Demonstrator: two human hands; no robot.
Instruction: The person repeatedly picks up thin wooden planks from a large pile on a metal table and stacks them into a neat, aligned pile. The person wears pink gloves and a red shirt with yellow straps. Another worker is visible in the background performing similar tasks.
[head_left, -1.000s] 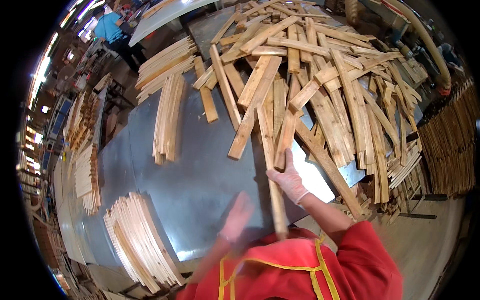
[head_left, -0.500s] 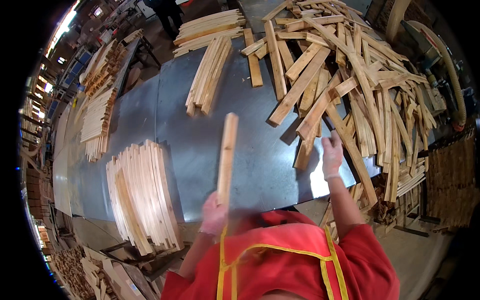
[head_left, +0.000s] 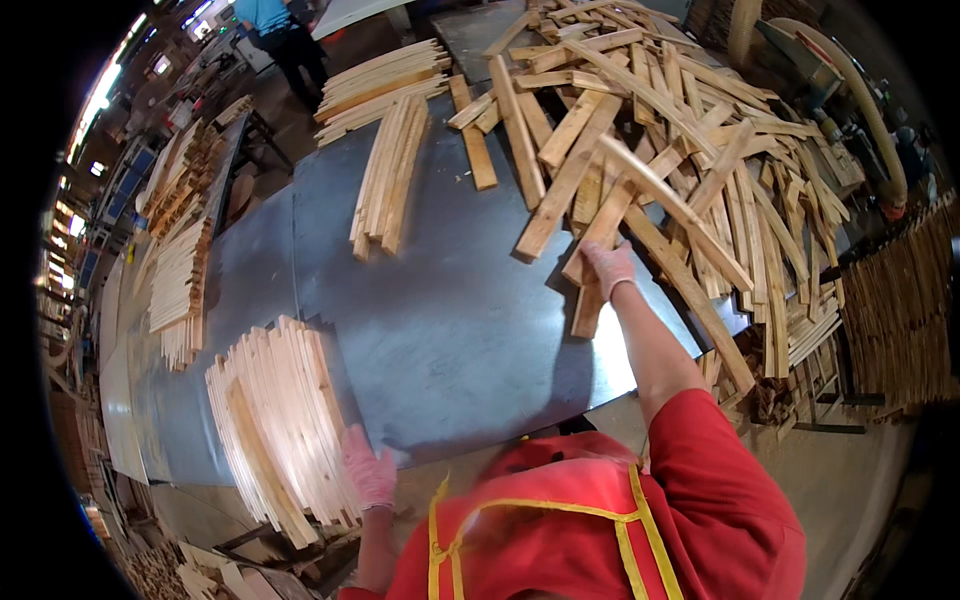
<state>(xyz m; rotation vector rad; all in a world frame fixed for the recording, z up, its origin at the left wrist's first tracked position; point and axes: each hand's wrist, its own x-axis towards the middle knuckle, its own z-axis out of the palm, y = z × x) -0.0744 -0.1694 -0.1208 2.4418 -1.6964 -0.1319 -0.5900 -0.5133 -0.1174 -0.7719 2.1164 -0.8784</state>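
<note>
My left hand (head_left: pixel 369 472), in a pale thin glove, rests against the right edge of a row of light wooden strips (head_left: pixel 278 400) at the table's near left. Its fingers are stretched out, and I see no strip held in them. One browner strip (head_left: pixel 262 462) lies on top of that row. At the near edge of the heap of loose wooden planks (head_left: pixel 590 130), my right hand (head_left: pixel 610 268), gloved too, closes on the lower end of a wooden plank (head_left: pixel 602 222). Part of its grip is hidden behind the hand. Another plank end (head_left: pixel 587 312) sticks out below it.
The dark metal table (head_left: pixel 450 340) stretches before me. A small bundle of strips (head_left: pixel 390 175) and a wider stack (head_left: pixel 385 85) lie at its far side. More stacks (head_left: pixel 180 290) stand at the left. A person in blue (head_left: pixel 265 20) stands beyond.
My left hand has moved left and down to the row, and the strip it held upright has left it. My right hand has reached up and left onto a plank. A plank in the heap has shifted.
</note>
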